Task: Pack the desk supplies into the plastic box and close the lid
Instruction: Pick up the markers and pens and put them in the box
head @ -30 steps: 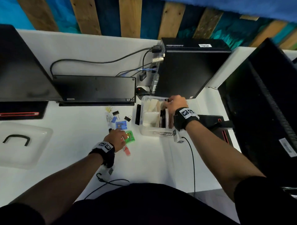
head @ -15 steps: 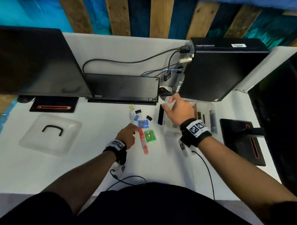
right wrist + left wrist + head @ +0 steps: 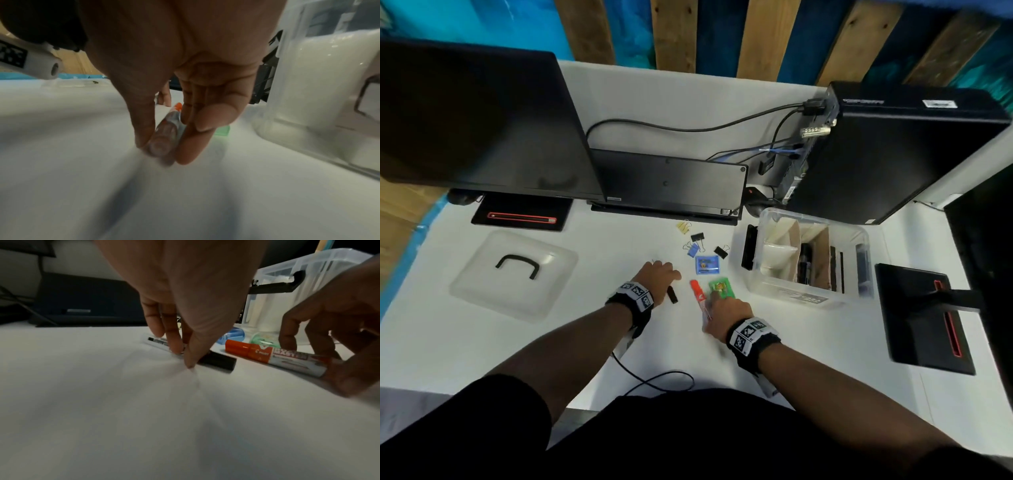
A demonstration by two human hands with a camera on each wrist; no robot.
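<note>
The plastic box (image 3: 808, 255) stands open on the desk (image 3: 808, 342) at the right, already holding several items; its lid (image 3: 513, 274) lies well apart at the left. A moment ago the right hand (image 3: 726, 313) was at the box; it has since come back to the loose supplies. Its thumb and fingers now pinch the tail of the red marker (image 3: 275, 355), which lies on the desk. The left hand (image 3: 657, 274) closes thumb and fingertips on the black marker (image 3: 216, 361), apparently not lifted. Two markers look next for packing. Binder clips (image 3: 697, 240) and two small cases remain out.
</note>
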